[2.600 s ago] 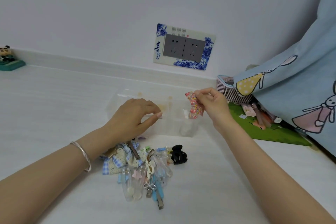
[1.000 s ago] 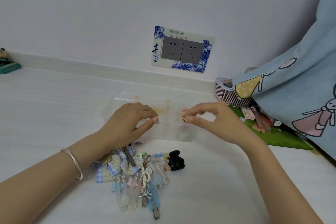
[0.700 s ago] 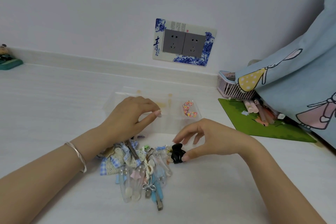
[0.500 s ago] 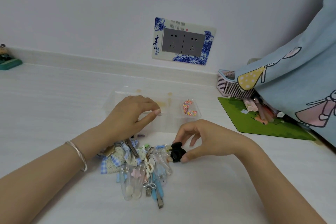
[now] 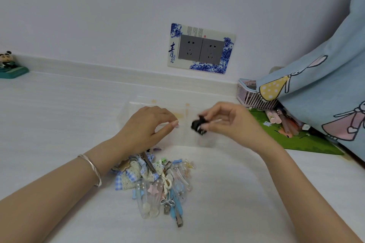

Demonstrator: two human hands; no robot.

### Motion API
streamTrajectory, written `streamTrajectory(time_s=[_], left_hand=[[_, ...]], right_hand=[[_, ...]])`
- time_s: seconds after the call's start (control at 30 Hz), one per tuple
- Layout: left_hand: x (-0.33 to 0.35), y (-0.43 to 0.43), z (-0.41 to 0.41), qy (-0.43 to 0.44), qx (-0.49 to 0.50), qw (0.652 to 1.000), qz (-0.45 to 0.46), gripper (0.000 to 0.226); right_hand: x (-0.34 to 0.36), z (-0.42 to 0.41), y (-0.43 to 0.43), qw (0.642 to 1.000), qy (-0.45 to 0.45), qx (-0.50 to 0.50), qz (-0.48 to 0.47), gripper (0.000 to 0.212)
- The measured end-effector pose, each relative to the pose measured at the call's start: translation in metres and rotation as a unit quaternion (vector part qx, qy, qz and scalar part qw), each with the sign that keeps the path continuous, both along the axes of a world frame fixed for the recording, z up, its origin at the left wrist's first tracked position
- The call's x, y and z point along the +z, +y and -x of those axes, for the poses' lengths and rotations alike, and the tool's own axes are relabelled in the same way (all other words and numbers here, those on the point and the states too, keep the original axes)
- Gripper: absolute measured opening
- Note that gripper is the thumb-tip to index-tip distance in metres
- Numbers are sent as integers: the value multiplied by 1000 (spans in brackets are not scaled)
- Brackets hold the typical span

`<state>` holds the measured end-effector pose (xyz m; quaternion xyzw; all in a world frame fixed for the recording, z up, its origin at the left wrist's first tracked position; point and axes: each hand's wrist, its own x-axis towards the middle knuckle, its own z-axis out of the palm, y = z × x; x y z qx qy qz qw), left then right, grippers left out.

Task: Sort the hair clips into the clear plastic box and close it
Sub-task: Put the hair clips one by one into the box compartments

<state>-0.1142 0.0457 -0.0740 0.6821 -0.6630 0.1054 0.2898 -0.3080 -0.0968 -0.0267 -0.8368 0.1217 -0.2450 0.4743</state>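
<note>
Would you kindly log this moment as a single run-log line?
right hand: holds black claw clip above clear plastic box | left hand: on the box | pile of clips: unsorted on table | box: open

Right hand (image 5: 227,122) pinches black clip (image 5: 198,125) above clear box (image 5: 130,109); left hand (image 5: 145,127) on box; clip pile (image 5: 158,181) near.

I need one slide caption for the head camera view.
Right hand carries black claw clip over clear box; left hand steadies it.
</note>
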Motion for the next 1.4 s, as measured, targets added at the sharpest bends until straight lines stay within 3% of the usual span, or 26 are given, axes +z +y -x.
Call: streamTrajectory(time_s=[0.1,0.27,0.47,0.73,1.0,1.13,1.27,1.33,1.4], left_hand=[[0,0,0,3,0,1000,-1,40],[0,1,1,5,1,1000,-5,39],[1,2,1,3,2,1000,-9,39],[3,1,1,9,0,1000,-14,41],[17,10,-23,-21,21,999,-20,53],[13,13,-39,-41,45,997,-50,60],[8,13,-43,-25,56,996,-69,66],[6,12,-43,-25,55,996,-60,65],[4,12,-44,-23,53,997,-54,62]], right_hand=[[4,-16,-8,993,-32,-73,88,16],[-7,-29,-13,979,47,-80,184,21],[-4,-26,-13,973,110,-52,194,10],[-13,-24,-14,960,113,-36,254,9],[-4,-14,-17,923,134,-41,358,28],[-2,-15,-17,927,138,-6,348,36],[-8,-27,-21,884,207,-11,420,50],[-12,-30,-23,895,208,-2,395,46],[-11,-24,-26,928,161,-1,337,49]])
